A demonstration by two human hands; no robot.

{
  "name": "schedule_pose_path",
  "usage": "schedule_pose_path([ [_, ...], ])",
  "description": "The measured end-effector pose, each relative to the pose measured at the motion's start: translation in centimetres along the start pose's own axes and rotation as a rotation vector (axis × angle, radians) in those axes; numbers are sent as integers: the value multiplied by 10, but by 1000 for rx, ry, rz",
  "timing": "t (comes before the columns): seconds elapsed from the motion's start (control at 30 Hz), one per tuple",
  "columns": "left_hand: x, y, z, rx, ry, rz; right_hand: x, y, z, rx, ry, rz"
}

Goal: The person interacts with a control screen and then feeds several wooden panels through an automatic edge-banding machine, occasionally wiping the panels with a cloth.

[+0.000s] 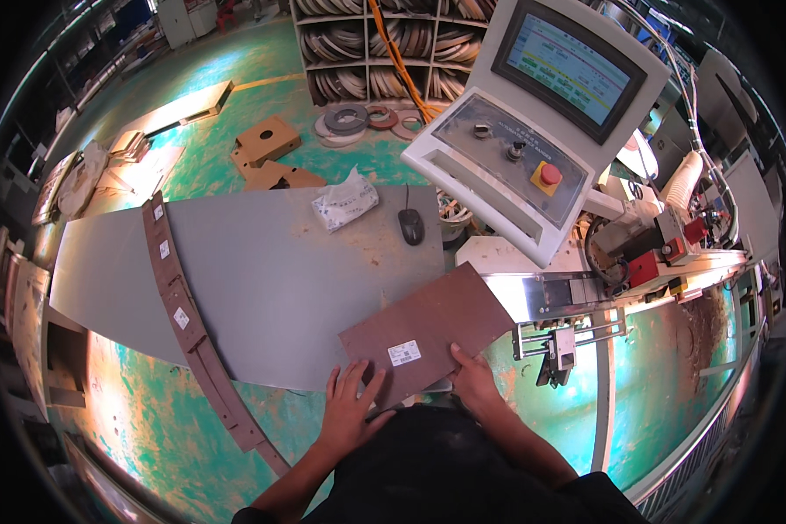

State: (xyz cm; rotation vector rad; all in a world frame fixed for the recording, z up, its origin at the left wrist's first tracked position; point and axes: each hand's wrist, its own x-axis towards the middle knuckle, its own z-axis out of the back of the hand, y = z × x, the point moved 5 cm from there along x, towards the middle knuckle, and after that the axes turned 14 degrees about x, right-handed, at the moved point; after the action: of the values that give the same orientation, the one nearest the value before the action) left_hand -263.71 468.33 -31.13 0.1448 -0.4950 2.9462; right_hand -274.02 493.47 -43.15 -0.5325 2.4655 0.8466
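Note:
A reddish-brown rectangular panel (450, 319) with a white label (403, 353) lies slanted in front of me, over the near right corner of the grey table (271, 288). My right hand (479, 382) grips its near edge, thumb on top and the other fingers hidden beneath. At the panel's left corner, my left hand (351, 409) has its fingers spread, with at least one fingertip touching the panel. Along the table's left part runs a row of narrow brown strips (182, 293) with several white labels, reaching past the near edge.
A tissue pack (347, 203) and a black mouse (410, 225) rest on the table. To the right stands a control console (515, 153) with a screen and red button, above a machine (642, 253). Shelves of edge-band coils (384, 48) and cardboard pieces (269, 144) are beyond.

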Motion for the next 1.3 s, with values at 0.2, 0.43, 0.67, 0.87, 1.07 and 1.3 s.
schedule_pose_path([
  [0.2, 7, 19, -50, -41, 53, 45, -13, 60, 90, 129, -144, 240],
  [0.43, 30, 31, -101, -42, 83, -14, 8, 109, 163, 235, -297, 376],
  [0.67, 52, 25, -118, -77, 54, -25, 15, 99, 160, 123, -384, 240],
  [0.87, 57, 15, -120, -78, 13, 23, 27, 66, 144, 40, -336, 322],
  [1.07, 74, -15, -106, -55, 39, 16, 4, 96, 134, -56, -356, 396],
  [1.3, 147, -69, -51, -378, -9, -23, -119, 151, 78, 55, -197, 175],
])
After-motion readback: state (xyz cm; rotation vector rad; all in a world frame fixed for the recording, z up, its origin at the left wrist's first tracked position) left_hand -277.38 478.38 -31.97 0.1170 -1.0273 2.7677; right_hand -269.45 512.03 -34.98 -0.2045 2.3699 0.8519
